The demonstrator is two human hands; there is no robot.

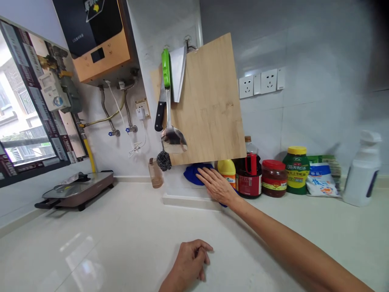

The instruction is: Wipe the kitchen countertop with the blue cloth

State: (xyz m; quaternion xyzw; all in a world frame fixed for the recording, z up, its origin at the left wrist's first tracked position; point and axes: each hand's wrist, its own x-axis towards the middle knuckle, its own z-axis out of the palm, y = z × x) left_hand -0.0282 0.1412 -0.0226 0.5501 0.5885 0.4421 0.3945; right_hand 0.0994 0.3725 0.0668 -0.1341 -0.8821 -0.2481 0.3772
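Fingers stretched forward, my right hand (218, 186) presses a blue cloth (194, 173) against the white tiled wall, just below a hanging wooden cutting board (209, 109). Part of the cloth shows past the fingertips, and another bit sticks out under the wrist. A yellow-capped bottle (226, 168) stands right behind this hand, partly covered by it. Lower down, my left hand (193, 259) is over the pale countertop (127, 239), fingers loosely bent and apart, with nothing visible in it. Whether it touches the counter I cannot tell.
Jars, a dark sauce bottle (249, 178), a salt bag (322, 180) and a white spray bottle (363, 170) line the wall at right. A spatula (173, 136), knives and a steel scourer (163, 160) hang by the board. An electric pan (79, 188) sits left.
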